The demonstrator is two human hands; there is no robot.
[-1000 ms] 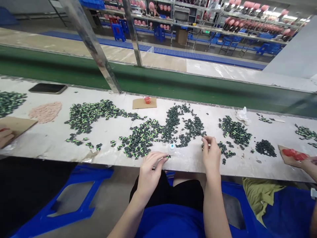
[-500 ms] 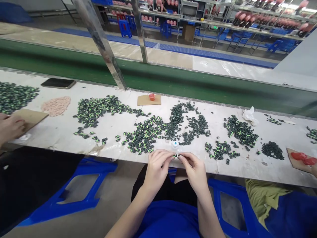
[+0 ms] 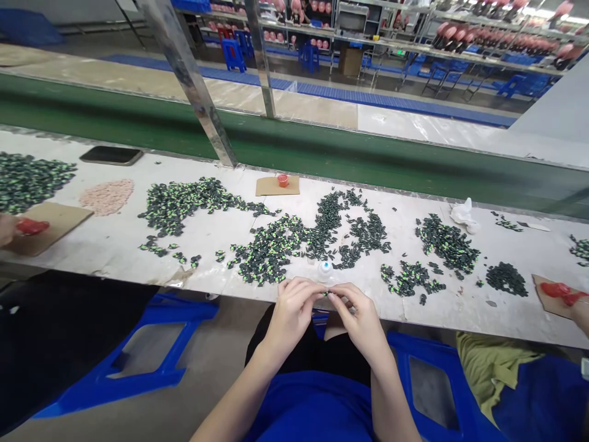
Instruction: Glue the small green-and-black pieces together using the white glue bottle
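My left hand (image 3: pixel 297 307) and my right hand (image 3: pixel 356 310) meet at the table's front edge, fingertips pinched together around a small dark piece with green on it (image 3: pixel 326 293). Both hands seem to grip this one piece; its details are too small to tell. Just beyond the fingertips stands a small white bottle with a blue tip (image 3: pixel 326 267). Behind and left of it lies a pile of black-and-green pieces (image 3: pixel 269 252), which runs into a pile of plain dark pieces (image 3: pixel 329 215).
More dark piles (image 3: pixel 446 242) lie to the right, others (image 3: pixel 184 202) to the left. A cardboard piece (image 3: pixel 264 186) holds a red cup (image 3: pixel 282 180). A phone (image 3: pixel 111 155) and pink pieces (image 3: pixel 107 196) lie left. People's hands (image 3: pixel 6 228) show at both sides, near red items.
My hands have come together, and the gap between their fingertips has closed. At the left, the person's hand has drawn back, uncovering a red item on the cardboard.
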